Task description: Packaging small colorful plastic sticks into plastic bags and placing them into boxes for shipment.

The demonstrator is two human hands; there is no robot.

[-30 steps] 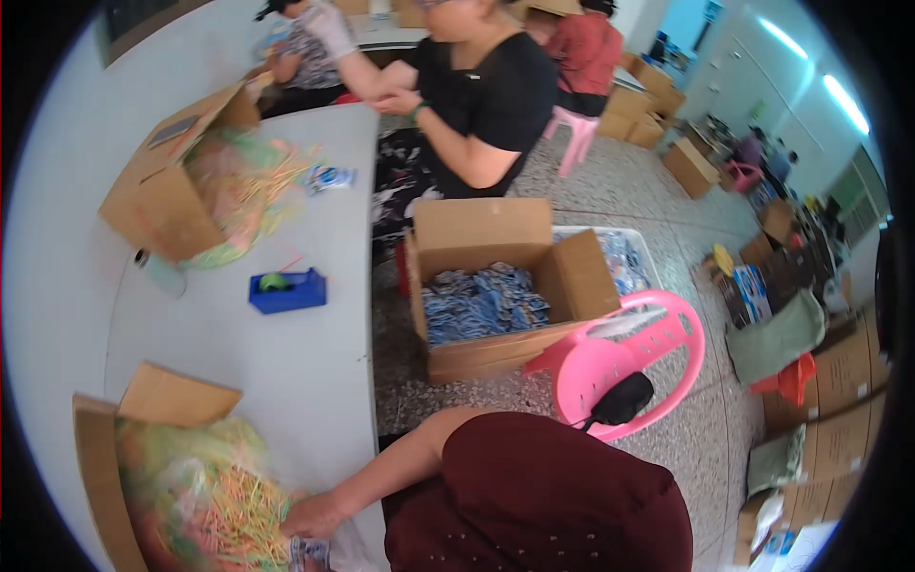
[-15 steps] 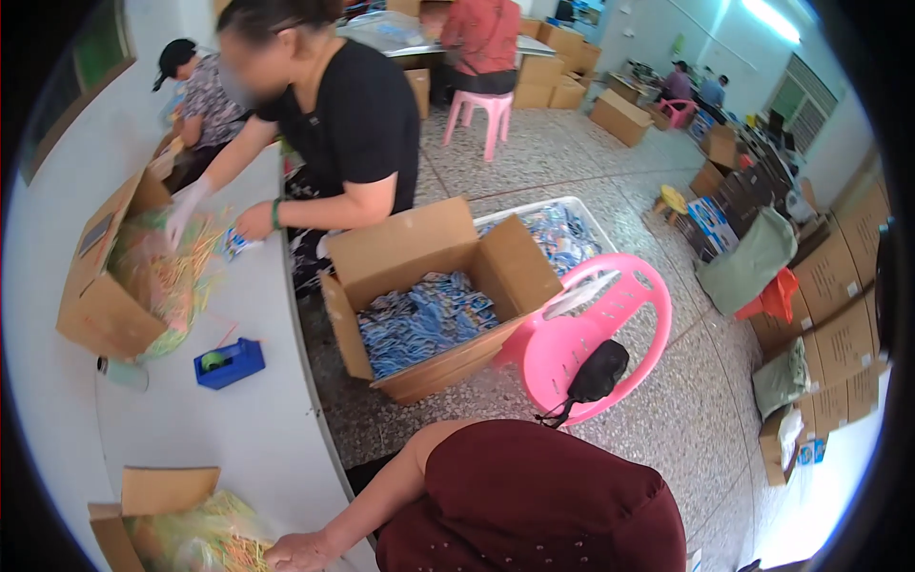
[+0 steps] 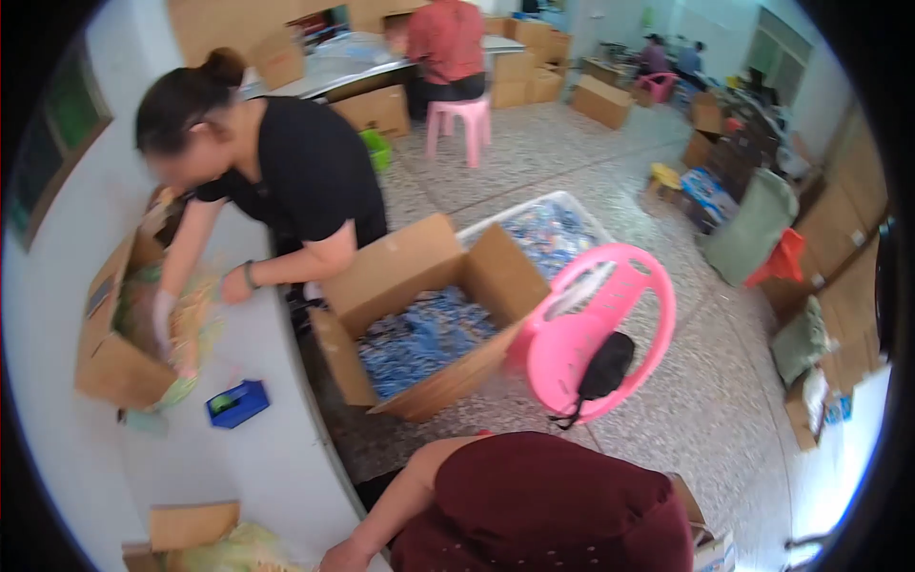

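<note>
My right hand [image 3: 348, 557] rests low over the white table [image 3: 286, 477], at the lower edge of the picture. Its fingers are cut off and blurred, so what they hold, if anything, does not show. Left of it is an open cardboard box [image 3: 195, 526] with a yellow-green plastic bag [image 3: 229, 553] and thin orange strips inside. My left hand is out of the picture. Farther along the table, a co-worker in black [image 3: 305, 162] reaches a white-gloved hand [image 3: 164, 324] into another cardboard box [image 3: 105, 353] of similar strips.
A blue tape dispenser [image 3: 238, 404] sits between the two table boxes. Beside the table stands a big open carton [image 3: 448, 381] of small blue packets. Behind it are a white crate [image 3: 581, 214] of packets and a pink chair [image 3: 558, 367] with a black pouch [image 3: 608, 367].
My view has shifted left and up. My right hand has drawn away from the strips in the near box. The co-worker bends lower, gloved hand deeper in the far box.
</note>
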